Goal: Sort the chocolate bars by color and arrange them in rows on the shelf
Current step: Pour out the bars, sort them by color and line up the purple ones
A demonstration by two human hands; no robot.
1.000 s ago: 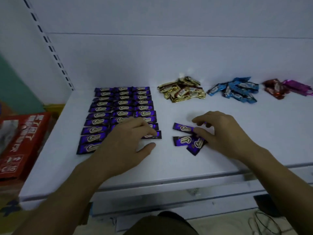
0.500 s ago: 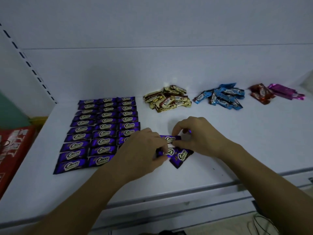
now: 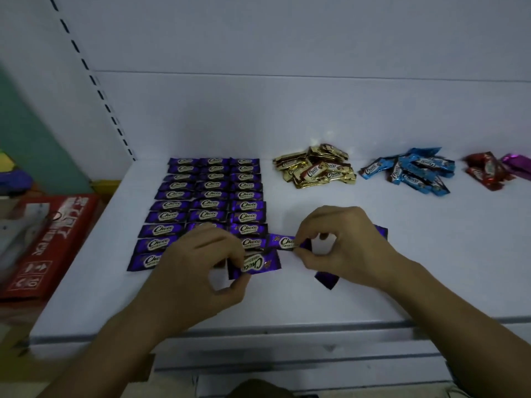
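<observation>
Purple chocolate bars [image 3: 212, 196] lie in three neat columns on the left of the white shelf [image 3: 287, 305]. My left hand [image 3: 198, 268] pinches one purple bar [image 3: 255, 264] by its left end at the front of the right column. My right hand [image 3: 342, 245] pinches another purple bar [image 3: 283, 242] by its right end, just right of that column. A third loose purple bar [image 3: 327, 278] pokes out under my right hand. Farther back lie a gold pile [image 3: 314, 169], a blue pile [image 3: 411, 172], red bars [image 3: 485, 170] and pink bars [image 3: 517, 165].
A slotted upright [image 3: 94, 84] runs along the shelf's back-left corner. To the left and lower stands a red carton [image 3: 48, 242]. The shelf's front edge [image 3: 258, 334] runs below my wrists. The white back wall rises right behind the piles.
My left hand has taken a purple bar from the loose ones and carries it toward the right column. My right hand now pinches the other bar's end. The camera has shifted.
</observation>
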